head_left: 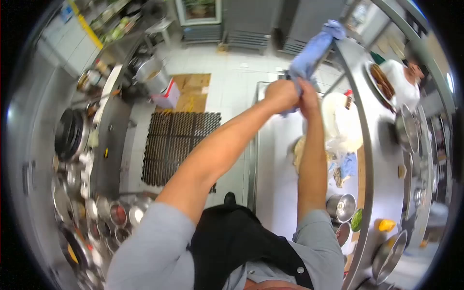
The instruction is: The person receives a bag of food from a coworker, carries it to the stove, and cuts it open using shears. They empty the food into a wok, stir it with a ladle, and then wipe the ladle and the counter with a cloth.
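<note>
A blue cloth (309, 52) hangs over the far corner of the metal shelf frame and runs down to my hands. My left hand (281, 95), reaching across from the left, is closed round its lower part. Close beside it, my right hand (308, 98) grips the same cloth, fingers wrapped round it. The cloth's loose end pokes out below my hands. Under them lies the steel worktable (275, 169). To the right of my right forearm are white plastic bags (340, 121) and a second blue cloth (348, 166).
Steel bowls (341, 208) stand at the table's right side, under a raised metal shelf (382, 130) holding a plate of brown food (382, 81). A person in white (403, 77) is behind it. A black rubber mat (179, 145) lies on the floor, left of my arms.
</note>
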The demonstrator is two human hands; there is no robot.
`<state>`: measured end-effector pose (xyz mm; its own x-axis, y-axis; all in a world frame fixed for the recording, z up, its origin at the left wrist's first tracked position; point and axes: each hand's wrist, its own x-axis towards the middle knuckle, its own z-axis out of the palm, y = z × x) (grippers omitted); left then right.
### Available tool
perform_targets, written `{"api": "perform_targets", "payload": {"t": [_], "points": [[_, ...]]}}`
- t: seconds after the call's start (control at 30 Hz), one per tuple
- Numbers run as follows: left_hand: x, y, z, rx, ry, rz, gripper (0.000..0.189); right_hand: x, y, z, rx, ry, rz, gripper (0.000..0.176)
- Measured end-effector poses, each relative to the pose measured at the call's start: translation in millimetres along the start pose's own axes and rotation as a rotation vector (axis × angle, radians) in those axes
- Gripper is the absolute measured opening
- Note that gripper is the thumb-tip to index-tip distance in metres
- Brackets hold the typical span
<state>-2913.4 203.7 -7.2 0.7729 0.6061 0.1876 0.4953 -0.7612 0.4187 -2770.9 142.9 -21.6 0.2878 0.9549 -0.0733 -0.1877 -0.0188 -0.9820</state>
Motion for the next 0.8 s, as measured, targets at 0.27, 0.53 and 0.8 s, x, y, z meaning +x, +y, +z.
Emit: {"api": "perform_targets", "payload": {"t": [0.27,0.53,0.8], "points": [[-189.5,-25.4,41.0,-0.174,-0.079,-0.105,0.081,51.7,146.4,-141.0,-0.938,0.537,-0.306,0.073],[-582.1,-20.9,28.7,-0.466,0.057,-0.579,0.072,-149.6,237.3,131.3,-0.489,0.163,-0.411,0.067],[-865.8,130.5,-51.7,-0.352,0.735,-1.021,0.068,-385.5,236.7,421.0,-0.290,-0.686,-0.468,0.063]]}}
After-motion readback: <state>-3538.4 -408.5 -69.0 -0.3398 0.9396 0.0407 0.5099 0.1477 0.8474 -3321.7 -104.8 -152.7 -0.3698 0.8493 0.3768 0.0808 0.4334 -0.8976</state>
